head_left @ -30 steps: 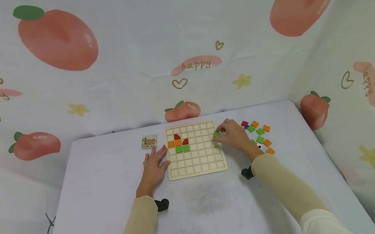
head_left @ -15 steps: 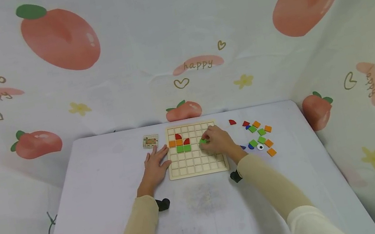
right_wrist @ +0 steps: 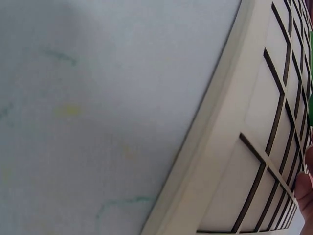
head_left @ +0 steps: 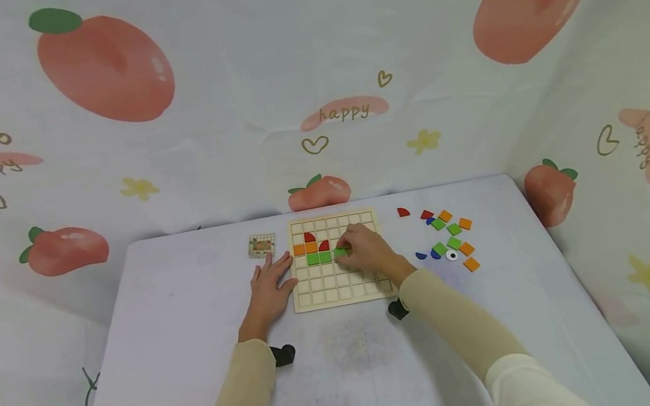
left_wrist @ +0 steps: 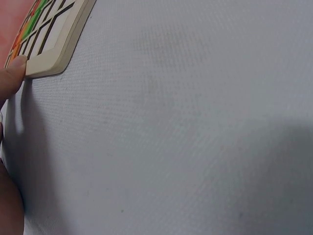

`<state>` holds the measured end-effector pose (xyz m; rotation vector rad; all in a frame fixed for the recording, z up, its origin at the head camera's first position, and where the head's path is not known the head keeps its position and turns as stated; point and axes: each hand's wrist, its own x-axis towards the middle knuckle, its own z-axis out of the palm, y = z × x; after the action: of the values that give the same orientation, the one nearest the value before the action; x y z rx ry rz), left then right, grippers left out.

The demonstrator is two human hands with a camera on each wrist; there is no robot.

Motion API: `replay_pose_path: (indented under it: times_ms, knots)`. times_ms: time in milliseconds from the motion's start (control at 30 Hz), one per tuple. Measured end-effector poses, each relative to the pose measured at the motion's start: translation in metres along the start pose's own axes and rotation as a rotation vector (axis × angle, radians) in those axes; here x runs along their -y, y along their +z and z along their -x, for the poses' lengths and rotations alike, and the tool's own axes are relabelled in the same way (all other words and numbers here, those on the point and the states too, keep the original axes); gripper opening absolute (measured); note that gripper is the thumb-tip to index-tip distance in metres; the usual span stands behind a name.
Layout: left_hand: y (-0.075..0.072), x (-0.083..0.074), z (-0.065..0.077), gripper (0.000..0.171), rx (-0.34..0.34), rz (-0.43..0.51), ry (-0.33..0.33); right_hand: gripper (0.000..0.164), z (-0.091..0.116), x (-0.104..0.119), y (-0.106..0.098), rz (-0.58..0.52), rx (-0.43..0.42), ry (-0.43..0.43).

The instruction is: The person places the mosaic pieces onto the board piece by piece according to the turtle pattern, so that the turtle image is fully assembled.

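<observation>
A square wooden grid board [head_left: 322, 296] lies on the white table. Set in its cells are two orange tiles [head_left: 305, 248], two red quarter-round pieces [head_left: 309, 237] and two green tiles [head_left: 319, 258]. My right hand [head_left: 367, 249] pinches another green square tile [head_left: 339, 252] over the board, just right of the green pair. In the right wrist view only the fingertips [right_wrist: 304, 188] show, at the edge. My left hand [head_left: 269, 291] rests at the board's left edge with fingers spread; its thumb [left_wrist: 14, 73] touches the rim in the left wrist view.
A small picture card [head_left: 261, 245] lies beyond the left hand. Right of the board are scattered green and orange tiles [head_left: 471, 264], blue half-rounds [head_left: 421, 255], a white ring piece with a dark centre [head_left: 452, 255] and a red quarter-round [head_left: 403, 212]. Patterned cloth [head_left: 214, 164] hangs behind.
My right hand has carried the green tile leftward from the board's right edge to beside the green pair. The left hand stays at the board's left edge.
</observation>
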<state>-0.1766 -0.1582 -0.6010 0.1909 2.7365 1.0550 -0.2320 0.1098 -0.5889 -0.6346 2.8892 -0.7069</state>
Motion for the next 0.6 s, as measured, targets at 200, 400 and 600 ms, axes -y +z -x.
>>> replay_pose_path:
  times_ms: [200,400,600]
  knots:
    - [0.0004,0.0011,-0.0006,0.06,0.004,-0.003,0.007,0.025,-0.0005,0.0026,0.0003,-0.006,0.005,-0.014]
    - [0.0009,0.0026,-0.0015,0.06,-0.001,-0.006,0.006,0.026,-0.0021,0.0021,-0.0004,-0.024,0.04,-0.003]
    - [0.0003,0.0021,-0.0004,0.06,-0.005,-0.015,0.016,0.028,-0.0011,0.0013,-0.0044,-0.044,0.074,-0.016]
